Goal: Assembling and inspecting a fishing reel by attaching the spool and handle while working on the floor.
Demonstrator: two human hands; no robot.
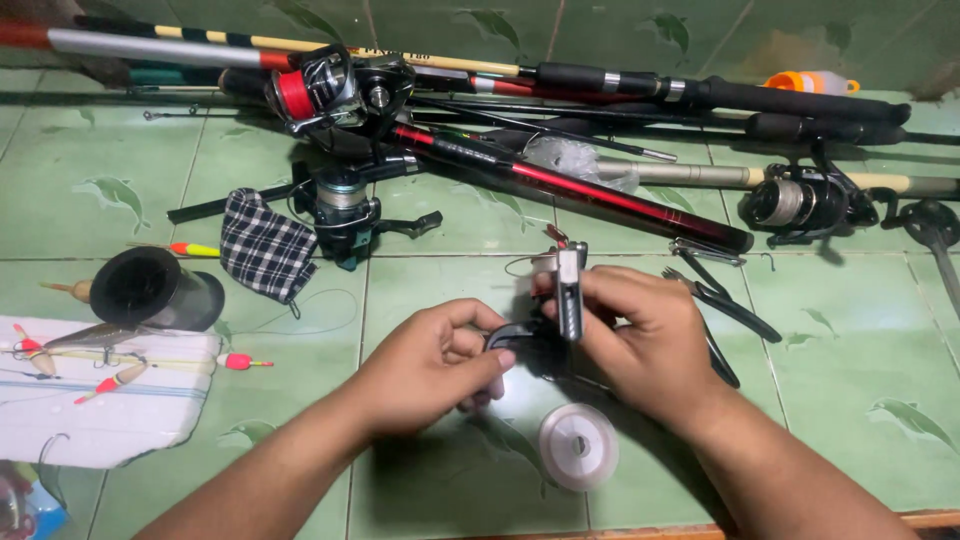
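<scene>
On a green tiled floor strewn with fishing rods, left hand and right hand both grip 1 reel.

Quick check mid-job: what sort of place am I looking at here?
Probably a home floor used as a fishing-tackle work spot. Green floor tiles carry a pile of rods, spinning reels and floats, while both hands work on a small reel.
</scene>
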